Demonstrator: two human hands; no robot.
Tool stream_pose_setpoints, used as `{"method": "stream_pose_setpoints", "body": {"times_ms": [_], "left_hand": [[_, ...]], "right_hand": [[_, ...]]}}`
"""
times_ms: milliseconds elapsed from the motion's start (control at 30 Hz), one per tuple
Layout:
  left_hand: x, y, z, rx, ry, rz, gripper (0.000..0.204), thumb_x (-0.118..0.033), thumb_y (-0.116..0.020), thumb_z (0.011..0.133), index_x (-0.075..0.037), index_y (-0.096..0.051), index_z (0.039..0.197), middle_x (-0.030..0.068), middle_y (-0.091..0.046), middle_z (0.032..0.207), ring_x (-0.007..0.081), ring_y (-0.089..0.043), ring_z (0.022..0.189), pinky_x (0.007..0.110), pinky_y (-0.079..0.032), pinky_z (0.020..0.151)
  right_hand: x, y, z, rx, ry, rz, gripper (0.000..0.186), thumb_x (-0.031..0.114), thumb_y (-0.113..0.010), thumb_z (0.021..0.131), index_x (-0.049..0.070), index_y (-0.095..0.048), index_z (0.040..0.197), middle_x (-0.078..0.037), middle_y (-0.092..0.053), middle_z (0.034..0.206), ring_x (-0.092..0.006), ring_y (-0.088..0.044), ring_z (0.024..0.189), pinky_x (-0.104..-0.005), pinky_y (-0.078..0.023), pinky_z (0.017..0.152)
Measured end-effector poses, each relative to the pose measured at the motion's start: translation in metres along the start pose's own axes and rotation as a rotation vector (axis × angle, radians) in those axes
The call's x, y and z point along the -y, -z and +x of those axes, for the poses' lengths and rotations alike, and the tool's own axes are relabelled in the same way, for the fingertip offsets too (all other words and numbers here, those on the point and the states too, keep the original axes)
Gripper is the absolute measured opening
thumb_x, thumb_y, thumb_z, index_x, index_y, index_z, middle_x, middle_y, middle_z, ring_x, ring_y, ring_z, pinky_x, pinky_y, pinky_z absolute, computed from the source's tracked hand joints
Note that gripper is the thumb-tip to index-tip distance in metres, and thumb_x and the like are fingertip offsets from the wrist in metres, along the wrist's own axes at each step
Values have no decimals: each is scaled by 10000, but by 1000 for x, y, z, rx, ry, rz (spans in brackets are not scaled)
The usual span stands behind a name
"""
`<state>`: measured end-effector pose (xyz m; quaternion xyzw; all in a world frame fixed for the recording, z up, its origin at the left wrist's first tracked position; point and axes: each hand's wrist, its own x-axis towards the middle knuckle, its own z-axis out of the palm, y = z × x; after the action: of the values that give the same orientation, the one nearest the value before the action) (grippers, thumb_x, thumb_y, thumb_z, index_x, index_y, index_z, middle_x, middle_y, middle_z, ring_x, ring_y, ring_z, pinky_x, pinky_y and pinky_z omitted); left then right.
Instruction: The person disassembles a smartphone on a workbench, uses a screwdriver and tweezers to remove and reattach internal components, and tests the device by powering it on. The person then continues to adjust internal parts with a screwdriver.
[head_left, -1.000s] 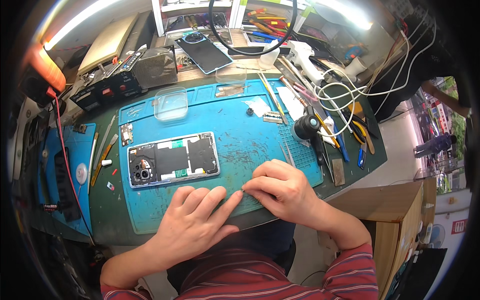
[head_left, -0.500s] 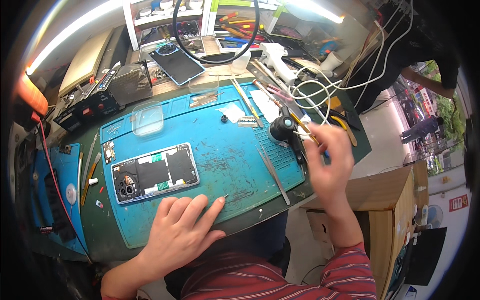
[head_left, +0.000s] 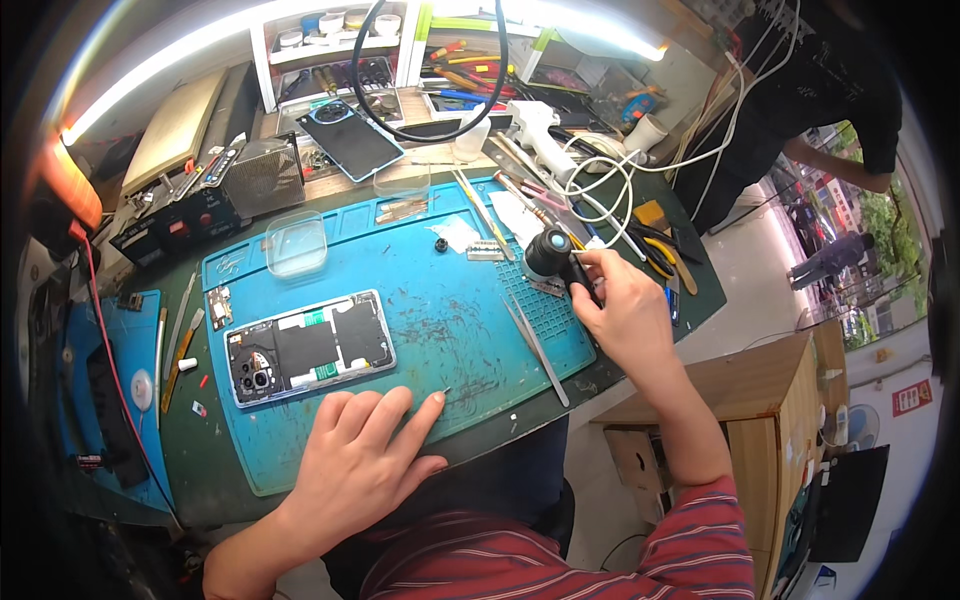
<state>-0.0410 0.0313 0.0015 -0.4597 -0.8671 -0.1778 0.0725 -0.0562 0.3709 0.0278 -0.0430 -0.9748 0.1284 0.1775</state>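
At the blue mat bearing an opened phone, the left hand, fingers apart, could flick away the tiny part at its index fingertip if jostled while the right hand clasps a black tool.

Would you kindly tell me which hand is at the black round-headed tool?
It is the right hand, at the handle of the black round-headed tool; the left hand is apart, its index fingertip beside a small metallic piece.

The mat is blue with dark scuffs; the phone on it, black with green and white patches; the tool toward its right edge, black; the sleeve below it, pale-striped red.
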Motion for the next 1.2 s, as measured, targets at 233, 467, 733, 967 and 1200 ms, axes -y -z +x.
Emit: {"method": "stream_pose_setpoints", "body": {"times_ms": [233, 467, 733, 967, 1200], "left_hand": [[-1, -1, -1, -6, 4, 6, 631, -414, -815, 858, -107, -676, 1391, 63, -535, 1246, 250, -512, 1104, 423, -418, 972], [-2, -2, 1, -16, -7, 0, 653, -395, -830, 841, -95, -666, 1398, 75, -527, 1250, 262, -508, 1122, 435, -414, 972], [-2, 1, -3, 1, 17, -21, 649, -355, -832, 844, -96, -660, 1414, 88, -525, 1257, 284, -514, 1125, 452, -415, 987], [-2, 1, -1, -1, 14, 19, 602, -394, -814, 870, -105, -685, 1382, 52, -551, 1243, 242, -528, 1096, 406, -426, 969], [-1, -1, -2, 17, 20, -22, 638, -371, -817, 871, -119, -654, 1434, 67, -513, 1236, 270, -503, 1086, 434, -409, 963]], "right_hand": [[-39, 61, -19, 587, -426, 684, 425, 140, -669, 1000, -37, -659, 1386, -42, -704, 936, -114, -686, 826, -309, -567, 744], [-26, 56, -54, 650, -689, 1606, 470, 120, -563, 1080, -37, -495, 1519, -38, -612, 1079, -91, -578, 839, -249, -453, 646], [10, 46, -60, 605, -592, 1471, 390, 152, -510, 1134, -17, -515, 1486, 11, -545, 927, -31, -416, 680, -199, -356, 566], [17, 44, -69, 422, -422, 1499, 356, 113, -447, 1138, -31, -527, 1454, -38, -582, 969, -37, -437, 651, -203, -392, 555], [16, 31, -70, 381, -275, 1581, 384, 191, -489, 1156, -15, -511, 1480, -63, -609, 992, -62, -522, 717, -226, -440, 605]]}}
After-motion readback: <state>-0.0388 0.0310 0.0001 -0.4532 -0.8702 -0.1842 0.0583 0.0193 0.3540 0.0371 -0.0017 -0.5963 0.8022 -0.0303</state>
